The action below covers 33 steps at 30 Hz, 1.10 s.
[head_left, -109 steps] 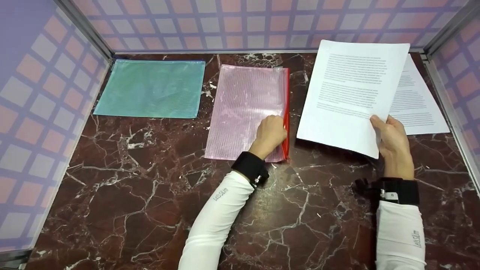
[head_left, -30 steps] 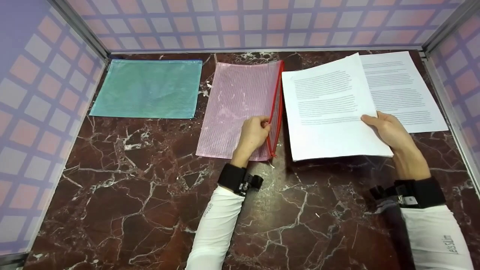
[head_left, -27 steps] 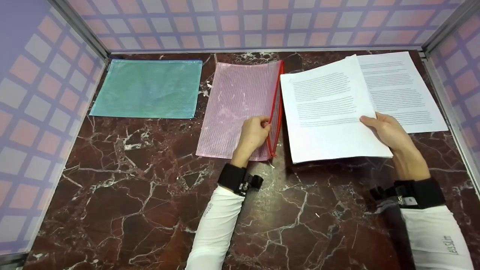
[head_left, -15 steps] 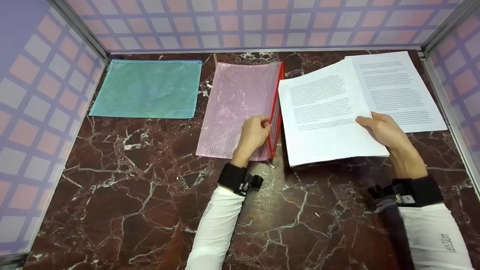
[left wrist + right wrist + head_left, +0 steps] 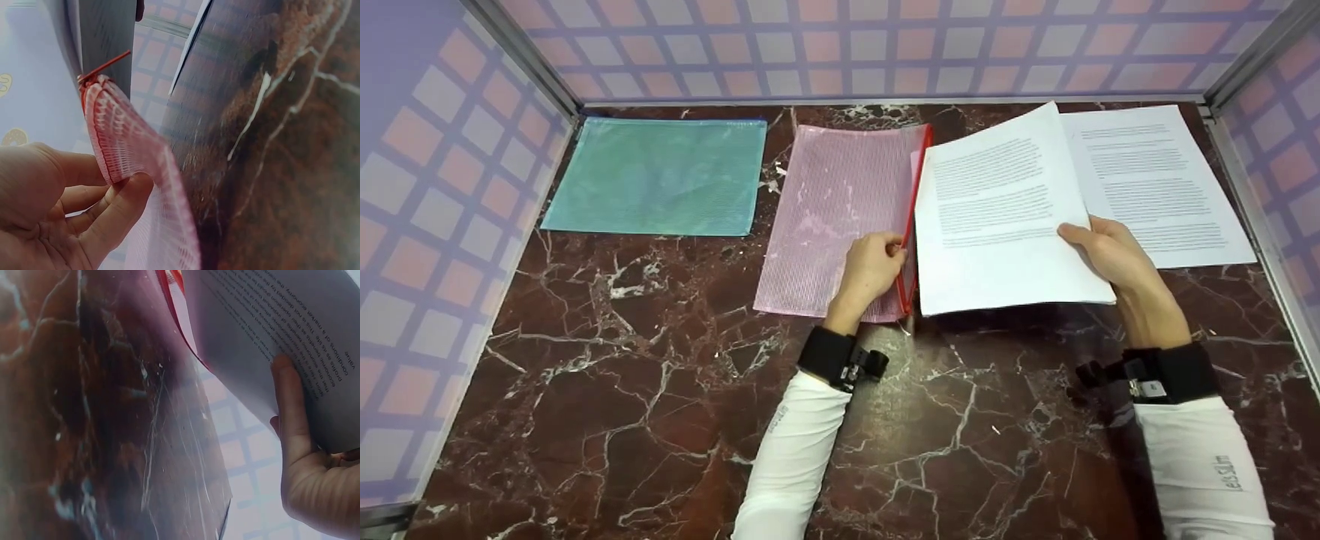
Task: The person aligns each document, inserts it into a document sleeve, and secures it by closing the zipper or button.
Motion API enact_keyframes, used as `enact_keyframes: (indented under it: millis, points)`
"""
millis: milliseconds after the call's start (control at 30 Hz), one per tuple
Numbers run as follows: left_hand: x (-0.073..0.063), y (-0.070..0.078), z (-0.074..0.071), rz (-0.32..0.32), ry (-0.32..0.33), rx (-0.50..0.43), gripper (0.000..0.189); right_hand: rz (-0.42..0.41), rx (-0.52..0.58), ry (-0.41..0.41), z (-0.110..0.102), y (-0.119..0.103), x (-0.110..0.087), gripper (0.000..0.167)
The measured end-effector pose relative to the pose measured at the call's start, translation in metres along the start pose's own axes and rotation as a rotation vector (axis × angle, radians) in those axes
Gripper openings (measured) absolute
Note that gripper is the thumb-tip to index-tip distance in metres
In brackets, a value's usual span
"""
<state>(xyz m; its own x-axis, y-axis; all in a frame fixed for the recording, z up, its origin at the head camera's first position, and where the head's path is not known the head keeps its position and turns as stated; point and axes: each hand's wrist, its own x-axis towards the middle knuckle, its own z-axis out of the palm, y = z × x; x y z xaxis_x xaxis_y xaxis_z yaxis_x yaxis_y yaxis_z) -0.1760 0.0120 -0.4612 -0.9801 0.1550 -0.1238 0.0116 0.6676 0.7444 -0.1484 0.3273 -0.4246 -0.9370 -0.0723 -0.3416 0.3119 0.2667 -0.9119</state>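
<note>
In the head view a pink mesh zip pouch (image 5: 840,187) lies flat, its red zipper edge (image 5: 918,187) spread apart on the right side. My left hand (image 5: 870,266) pinches the upper layer beside that edge; the left wrist view shows the mesh (image 5: 126,140) between thumb and fingers. My right hand (image 5: 1121,251) grips a thin stack of printed paper (image 5: 997,210) by its right edge, thumb on top. The stack's left edge is at the pouch's mouth, and a pale strip of it shows through the mesh near the top.
Another printed sheet (image 5: 1155,180) lies at the back right, partly covered by the held stack. A green-blue mesh zip pouch (image 5: 656,176) lies at the back left. Checkered panels (image 5: 870,52) wall in the dark marble table (image 5: 660,420) at the back and sides.
My left hand has lifted the pink pouch's zipper edge, parting it. My right hand has brought the paper stack leftward from the back right until its left edge meets the mouth.
</note>
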Motion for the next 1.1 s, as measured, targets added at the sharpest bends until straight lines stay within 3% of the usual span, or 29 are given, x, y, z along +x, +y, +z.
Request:
enact_keyframes:
  millis: [367,700,1100]
  points:
    - [0.000,0.001,0.000,-0.012,-0.011,0.009,0.030,-0.007,0.200,-0.009,0.006,0.011,0.008,0.056]
    - [-0.001,0.002,-0.002,0.006,-0.009,0.040,0.029,0.029,0.136,0.096,0.018,0.012,0.011,0.057]
    - [-0.001,0.001,-0.002,0.029,-0.003,0.044,0.029,0.032,0.147,0.089,0.022,0.021,0.015,0.061]
